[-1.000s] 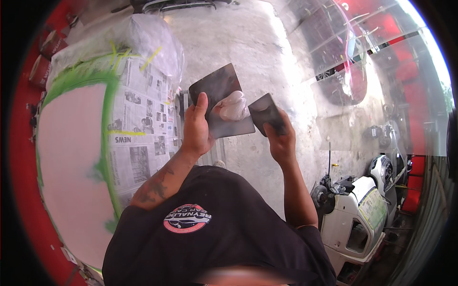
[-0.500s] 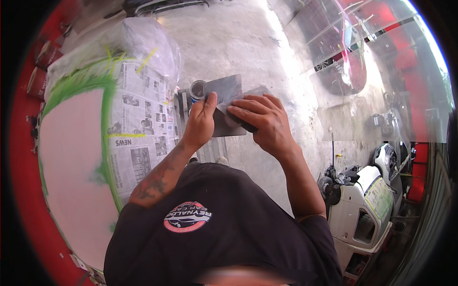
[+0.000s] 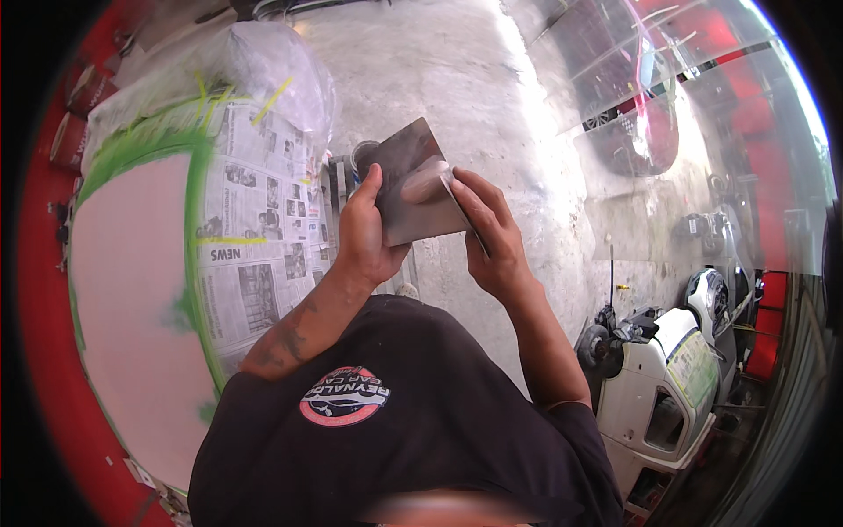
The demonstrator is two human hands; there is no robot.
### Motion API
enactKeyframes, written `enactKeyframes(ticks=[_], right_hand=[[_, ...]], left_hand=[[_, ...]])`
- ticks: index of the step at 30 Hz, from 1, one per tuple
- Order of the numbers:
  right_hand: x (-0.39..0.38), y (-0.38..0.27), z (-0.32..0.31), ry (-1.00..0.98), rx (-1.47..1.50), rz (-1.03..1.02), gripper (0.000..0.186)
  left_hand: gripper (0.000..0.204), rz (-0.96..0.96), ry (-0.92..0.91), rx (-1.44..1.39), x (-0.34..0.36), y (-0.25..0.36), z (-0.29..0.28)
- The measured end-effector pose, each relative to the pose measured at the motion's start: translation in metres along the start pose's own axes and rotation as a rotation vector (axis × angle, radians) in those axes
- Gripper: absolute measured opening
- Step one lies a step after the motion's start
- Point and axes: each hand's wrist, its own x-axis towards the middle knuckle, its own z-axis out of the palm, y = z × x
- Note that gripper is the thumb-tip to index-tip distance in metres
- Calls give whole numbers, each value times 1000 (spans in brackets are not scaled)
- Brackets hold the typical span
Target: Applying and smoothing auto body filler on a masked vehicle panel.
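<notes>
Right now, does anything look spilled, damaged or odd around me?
The white vehicle at lower right looks odd: its near end seems stripped, with a wheel and dark mechanical parts exposed. I see no spill where you're working: the pale paste sits on the dark plate in your left hand.

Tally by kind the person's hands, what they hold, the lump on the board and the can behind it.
Hands: 2 (left hand, right hand)
Board: 1, in the left hand
Paste lump: 1, on the board
Spreader: 1, nearly edge-on in the right hand
Can: 1, partly hidden
Total: 6
</notes>
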Motion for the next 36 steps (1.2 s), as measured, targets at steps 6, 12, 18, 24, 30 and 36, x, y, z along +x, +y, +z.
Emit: enactKeyframes(ticks=[6,12,18,24,30,36], right_hand=[[1,24,-21,-148,-417,181,61],[2,-18,2,-307,-315,149,51],[3,-24,3,-179,-357,143,54],[10,-19,-10,-54,-402,211,55],[13,-14,-20,-109,-572,97,47],[-11,-10,-1,-362,-451,-62,49]], left_hand=[[48,268,-39,120,6,-13,-12],[57,536,25,507,22,-28,-31],[55,467,-103,457,24,-41,-41],[53,480,-85,532,24,-42,-37],[50,473,-75,775,15,-24,-32],[39,386,-76,1028,36,6,-41]])
